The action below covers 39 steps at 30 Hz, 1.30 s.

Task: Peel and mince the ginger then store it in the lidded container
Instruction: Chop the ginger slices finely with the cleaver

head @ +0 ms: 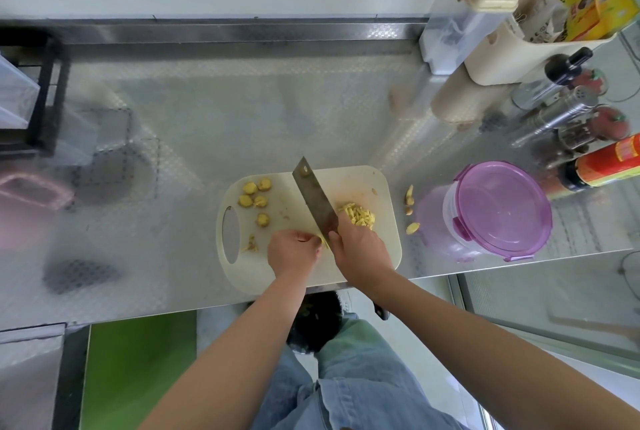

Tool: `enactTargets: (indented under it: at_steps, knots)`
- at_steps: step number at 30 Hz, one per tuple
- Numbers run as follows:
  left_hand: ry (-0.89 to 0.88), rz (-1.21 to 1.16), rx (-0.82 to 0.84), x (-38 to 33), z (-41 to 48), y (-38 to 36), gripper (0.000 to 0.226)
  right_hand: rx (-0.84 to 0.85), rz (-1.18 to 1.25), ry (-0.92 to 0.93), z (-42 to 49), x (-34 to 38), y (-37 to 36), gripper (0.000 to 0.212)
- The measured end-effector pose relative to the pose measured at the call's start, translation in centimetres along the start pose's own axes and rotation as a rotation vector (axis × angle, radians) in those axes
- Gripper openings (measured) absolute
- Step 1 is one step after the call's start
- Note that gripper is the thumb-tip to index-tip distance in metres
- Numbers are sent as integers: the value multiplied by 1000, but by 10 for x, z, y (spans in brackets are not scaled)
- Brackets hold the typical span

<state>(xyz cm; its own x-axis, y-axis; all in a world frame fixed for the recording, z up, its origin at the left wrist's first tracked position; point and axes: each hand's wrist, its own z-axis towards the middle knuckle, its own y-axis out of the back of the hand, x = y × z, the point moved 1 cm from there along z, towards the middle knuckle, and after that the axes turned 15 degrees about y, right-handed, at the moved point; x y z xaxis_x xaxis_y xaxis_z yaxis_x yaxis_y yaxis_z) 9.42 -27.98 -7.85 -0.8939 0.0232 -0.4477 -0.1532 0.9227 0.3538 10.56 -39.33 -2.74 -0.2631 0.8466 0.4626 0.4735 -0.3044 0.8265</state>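
steel cleaver [315, 201] gripped, left hand [294, 251] pinching ginger [324, 242]

Home-style kitchen, prep area. Patterned stainless steel counter [242, 111] with raised back edge. Pale cutting board [363, 180] carries cut ginger [358, 216] and a cleaver [313, 197]. To the right stand condiments: red-labelled sauce bottle [609, 163], metal shaker [557, 116], dark-capped bottle [568, 64]. Food storage nearby: purple-lidded tub [502, 208], cream caddy [512, 48] stuffed with packets.
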Motion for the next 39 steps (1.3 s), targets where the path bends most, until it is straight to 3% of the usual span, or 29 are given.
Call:
enactTargets:
  at_steps: [7, 15, 27, 32, 39]
  knots:
    - [1, 7, -39, -2, -4, -1, 24, 36, -27, -10, -12, 2, -3, 22]
    - [-30, 64, -78, 0, -2, -4, 8, 50, -45, -14, -11, 3, -4, 20]
    - [-38, 114, -125, -2, -1, -6, 8, 85, -90, -31, -2, 5, -16, 9]
    - [-62, 145, -134, -2, -3, -5, 9, 29, -17, -30, 6, 2, -14, 9]
    - [-189, 115, -71, 7, 0, 3, 13, -177, 179, -110, 0, -11, -10, 26]
